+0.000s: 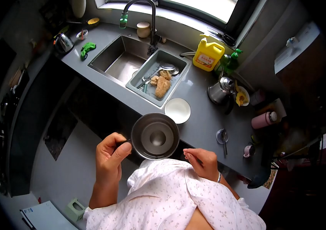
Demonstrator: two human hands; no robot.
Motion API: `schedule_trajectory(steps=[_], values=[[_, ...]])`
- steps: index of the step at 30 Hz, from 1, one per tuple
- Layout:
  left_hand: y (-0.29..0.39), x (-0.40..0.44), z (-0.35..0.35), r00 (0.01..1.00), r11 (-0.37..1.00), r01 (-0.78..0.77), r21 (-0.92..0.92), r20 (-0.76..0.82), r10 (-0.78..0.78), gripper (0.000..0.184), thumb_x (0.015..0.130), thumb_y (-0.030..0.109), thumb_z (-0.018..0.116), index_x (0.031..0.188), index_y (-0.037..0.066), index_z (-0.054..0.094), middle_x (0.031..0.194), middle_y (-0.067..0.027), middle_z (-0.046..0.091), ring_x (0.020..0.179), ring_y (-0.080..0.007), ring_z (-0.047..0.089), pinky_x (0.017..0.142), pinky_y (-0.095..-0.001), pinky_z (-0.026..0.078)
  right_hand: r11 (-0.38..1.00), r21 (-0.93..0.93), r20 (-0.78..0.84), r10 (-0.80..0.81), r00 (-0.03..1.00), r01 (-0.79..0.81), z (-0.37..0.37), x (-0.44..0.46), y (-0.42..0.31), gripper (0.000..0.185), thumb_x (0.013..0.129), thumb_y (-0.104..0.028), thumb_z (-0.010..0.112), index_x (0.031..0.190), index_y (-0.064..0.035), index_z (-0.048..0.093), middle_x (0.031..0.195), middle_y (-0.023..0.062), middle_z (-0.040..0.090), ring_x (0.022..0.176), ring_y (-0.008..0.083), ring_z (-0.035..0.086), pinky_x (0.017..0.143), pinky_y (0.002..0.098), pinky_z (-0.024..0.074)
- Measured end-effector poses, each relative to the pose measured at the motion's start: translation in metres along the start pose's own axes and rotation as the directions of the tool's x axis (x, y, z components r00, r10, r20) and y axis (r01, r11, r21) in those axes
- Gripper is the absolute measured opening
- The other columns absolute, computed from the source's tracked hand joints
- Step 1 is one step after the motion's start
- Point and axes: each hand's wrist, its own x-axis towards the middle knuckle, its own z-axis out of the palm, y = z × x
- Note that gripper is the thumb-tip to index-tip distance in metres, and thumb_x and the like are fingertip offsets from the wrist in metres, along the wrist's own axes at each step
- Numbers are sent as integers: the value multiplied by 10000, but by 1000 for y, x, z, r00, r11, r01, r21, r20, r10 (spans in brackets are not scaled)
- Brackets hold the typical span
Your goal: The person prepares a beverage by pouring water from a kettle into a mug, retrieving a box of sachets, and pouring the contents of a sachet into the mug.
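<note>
A round metal pot [145, 142] is held up in front of my body, its dark inside facing up. My left hand [111, 155] is closed around the pot's short handle. To the right of the pot, and apart from it, is my right hand [202, 161], with thumb and fingertips pressed together; whatever they may pinch is too small to name. Just beyond the pot, a white bowl [178, 110] stands on the grey counter [203, 115].
Behind the bowl is a sink [122, 63] with a grey tray [158, 100] holding sponges and utensils. A yellow jug [208, 55], a metal kettle [220, 91], a pink bottle [263, 120] and a small cup [249, 151] stand to the right. A green cloth [88, 49] lies left of the sink.
</note>
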Motion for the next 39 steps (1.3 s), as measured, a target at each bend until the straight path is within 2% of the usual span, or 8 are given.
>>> schedule_trajectory(steps=[14,21,24,29,31,35,37,39], values=[[-5,-10,-12,1000,1000,2,-23,0,-2,70,832,47,637,802,17,582,717,3,538,648,-46,460,620,-187,353,1000,-3,-39,6,999,-6,11,-9,-4,122,806,-27,689,926,-4,694,780,122,691,587,203,650,537,265,501],[-13,-18,-15,984,976,-64,206,-151,97,92,838,70,644,792,25,578,699,20,518,657,-45,441,637,-193,345,999,19,-25,-26,999,27,18,-10,-7,116,806,-34,684,918,-6,696,793,121,694,581,201,648,519,253,496],[-15,-21,-20,965,943,-45,330,-231,127,123,838,123,626,762,50,563,675,37,476,625,-25,387,600,-187,273,999,27,-11,-36,999,36,21,-10,-9,120,806,-38,683,919,-3,701,819,123,703,626,208,673,553,253,524],[-23,-21,-29,953,942,-72,327,-256,162,128,843,133,638,769,49,578,673,42,504,571,-5,344,547,-183,234,999,47,13,-24,1000,23,27,-13,-12,127,808,-44,681,927,-4,702,822,124,703,631,207,676,558,255,527],[-25,-22,-32,961,958,-33,286,-255,109,126,857,111,648,791,24,586,698,27,521,654,-43,435,631,-192,334,999,50,19,-18,1000,17,29,-15,-12,129,810,-48,681,929,-4,702,823,123,704,630,206,676,558,255,527],[-39,-19,-35,958,972,-28,233,-271,92,120,860,117,641,795,27,593,701,21,539,659,-48,455,634,-194,342,998,59,28,-20,999,19,31,-19,-10,122,820,-64,676,925,-9,705,822,121,705,623,202,674,553,248,525],[-43,-14,-32,962,979,-56,197,-252,105,120,862,124,636,793,36,595,696,24,543,629,-37,435,604,-189,327,998,63,30,-13,999,12,31,-21,-9,120,824,-71,674,923,-11,707,822,120,704,618,202,672,550,247,523],[-48,-10,-29,958,990,-60,124,-273,92,118,862,132,639,776,87,573,639,68,466,542,-2,320,497,-177,217,997,70,36,14,999,-16,31,-24,-7,117,832,-79,669,924,-17,707,821,118,704,612,200,667,540,248,518]])
